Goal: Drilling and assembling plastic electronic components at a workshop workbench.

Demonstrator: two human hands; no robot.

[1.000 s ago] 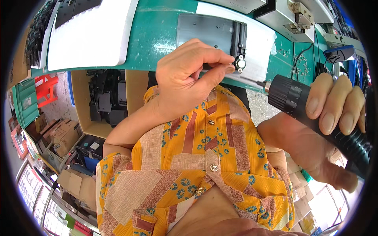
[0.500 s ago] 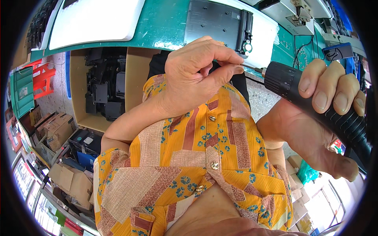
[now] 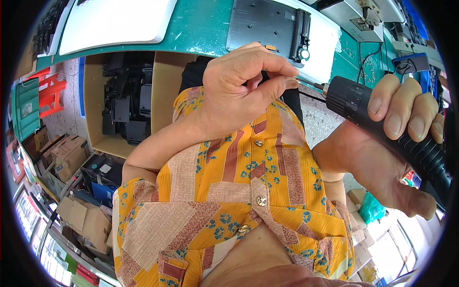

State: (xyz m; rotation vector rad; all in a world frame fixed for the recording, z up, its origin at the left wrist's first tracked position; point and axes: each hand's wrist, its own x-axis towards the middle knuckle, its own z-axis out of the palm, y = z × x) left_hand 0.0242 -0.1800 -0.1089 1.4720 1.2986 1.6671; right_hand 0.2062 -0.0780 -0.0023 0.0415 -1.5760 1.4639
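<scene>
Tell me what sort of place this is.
It looks like a small assembly workshop: the right hand grips a black power screwdriver, a flat black part lies on the workbench, and an open cardboard box of dark parts stands near its edge.

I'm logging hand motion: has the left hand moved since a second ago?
Yes: judged against the panel, the left hand has moved down the picture. The fingertips were beside the panel's silver disc and are now below it.
</scene>
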